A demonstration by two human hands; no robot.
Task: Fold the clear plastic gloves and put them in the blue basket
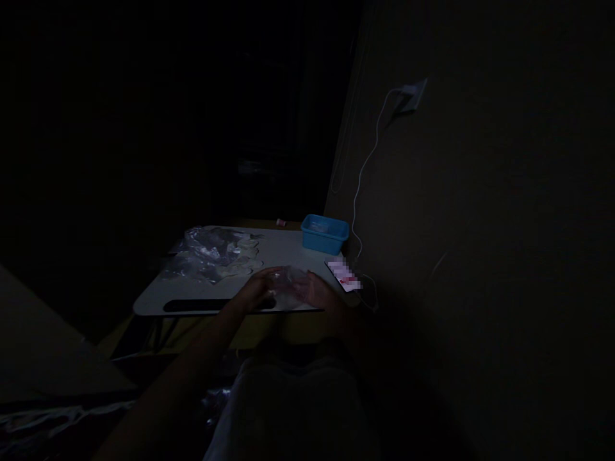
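We hold a piece of thin, clear, glossy plastic (pixel 291 288) between our two hands, just above the near edge of a white, round-cornered tabletop (pixel 281 248). Our left hand (pixel 257 289) grips its left side, fingers along the upper edge; our right hand (pixel 321 291) grasps its right side, partly showing through the film. It may be a small bag, though the dimness makes its shape hard to judge.

To our left lies a crumpled heap of clear plastic sheeting (pixel 206 253), with pale, flat, rounded pieces (pixel 246 261) at its right side. Near the far right corner stands a bright blue, rectangular plastic basket (pixel 324 243) with some clear plastic inside. Just beside our right hand lies a dark-edged phone (pixel 342 274), its lit screen pink and red; pixelation hides any writing there. A thin white cable (pixel 356 192) hangs from a pale wall socket (pixel 419 96) down towards the phone.
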